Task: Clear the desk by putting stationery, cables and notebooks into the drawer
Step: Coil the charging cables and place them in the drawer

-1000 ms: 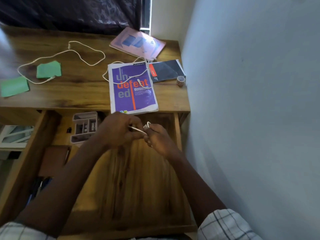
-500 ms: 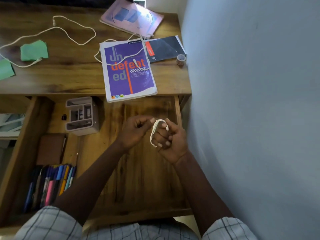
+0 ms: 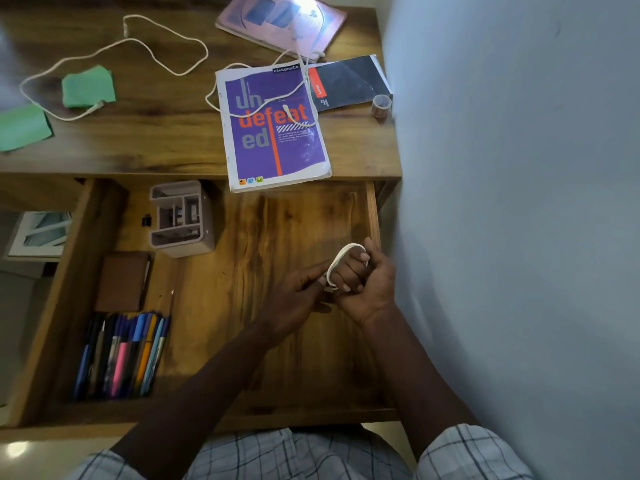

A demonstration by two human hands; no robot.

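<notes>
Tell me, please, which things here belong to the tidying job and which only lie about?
Job: coiled cable, open drawer, purple notebook, pink notebook, black booklet, long white cable, tape roll.
Lying about: pens, desk organiser, brown notebook, already in the drawer.

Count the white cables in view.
3. A long cable loops across the desk, left side; a second cable lies over the purple notebook; a coiled cable wraps the right hand, above the open drawer. Others may be hidden.
</notes>
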